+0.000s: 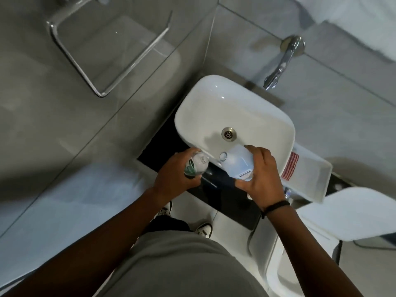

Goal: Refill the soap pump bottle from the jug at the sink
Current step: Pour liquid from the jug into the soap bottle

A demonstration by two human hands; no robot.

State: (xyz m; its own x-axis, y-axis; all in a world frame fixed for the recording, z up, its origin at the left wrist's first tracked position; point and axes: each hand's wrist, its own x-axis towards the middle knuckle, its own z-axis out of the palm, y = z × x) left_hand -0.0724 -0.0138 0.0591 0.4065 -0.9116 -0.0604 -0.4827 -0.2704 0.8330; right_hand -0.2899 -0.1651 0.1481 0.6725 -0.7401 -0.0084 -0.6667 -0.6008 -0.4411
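My left hand [174,175] grips a small clear soap bottle [196,166] with a green label, its neck open and no pump on it. It is held at the near left rim of the white sink [199,99]. My right hand [261,174] holds a white jug [236,165] tilted to the left, its open mouth pointing toward the bottle's neck. The two openings are close but apart. No liquid is visible between them.
A chrome tap [280,65] comes out of the wall above the sink. A white tray [308,179] with a red-and-white cloth [290,166] lies to the right on the dark counter [225,198]. A toilet lid [351,213] is at the right. A chrome towel rail [96,54] hangs on the left wall.
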